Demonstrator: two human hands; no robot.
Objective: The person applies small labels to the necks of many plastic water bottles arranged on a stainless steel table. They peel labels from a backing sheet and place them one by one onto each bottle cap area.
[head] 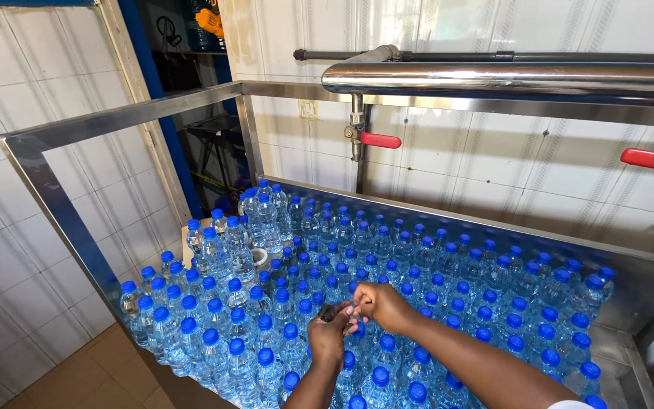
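Hands meet over the middle of a steel table (649, 363) that is packed with upright clear water bottles (433, 273), each one with a blue cap pointing straight up, so their long axis is vertical. Left hand (329, 338) is curled closed around a small dark object (327, 310), too hidden to say what it is or which way it points, and right hand (380, 303) has its fingertips pinched together at the top of this same object, just above the caps. Behind the table a horizontal steel pipe (493, 76) runs along the white tiled wall (493, 167), with two red valve handles (380, 140) under it.
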